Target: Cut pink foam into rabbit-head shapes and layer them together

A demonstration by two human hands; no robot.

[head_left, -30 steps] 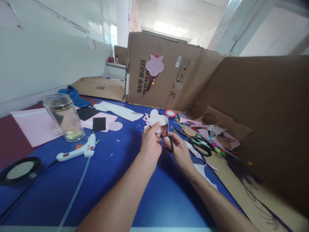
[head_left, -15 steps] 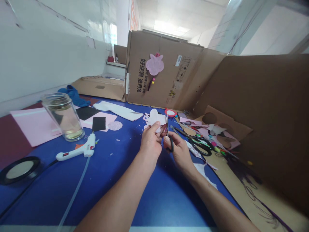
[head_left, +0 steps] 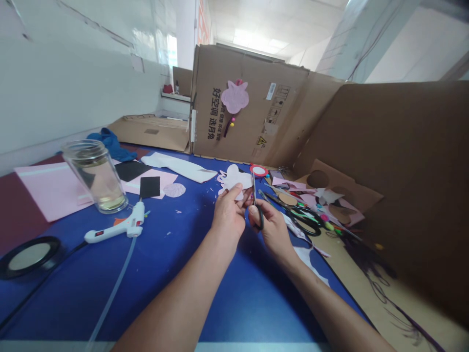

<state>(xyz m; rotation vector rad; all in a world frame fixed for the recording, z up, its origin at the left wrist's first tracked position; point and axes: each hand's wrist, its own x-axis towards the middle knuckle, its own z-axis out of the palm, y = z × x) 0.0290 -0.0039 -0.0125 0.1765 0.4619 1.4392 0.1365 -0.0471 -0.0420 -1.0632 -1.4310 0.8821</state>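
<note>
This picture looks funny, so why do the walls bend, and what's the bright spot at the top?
In the head view, the wide lens seems to curve the wall and cardboard box; in the same view, the ceiling light glares white.

Our left hand [head_left: 229, 217] can pass leftward over the blue table cover [head_left: 252, 303] as far as the hot glue gun [head_left: 117, 227] and its clear tube [head_left: 113, 288], with the glass jar [head_left: 95, 177] standing beyond them. Just beside our right hand [head_left: 273, 230], the loose scissors [head_left: 306, 222] and felt scraps [head_left: 330, 198] block the way rightward, and the upright cardboard box [head_left: 249, 112] walls off the far edge.
</note>
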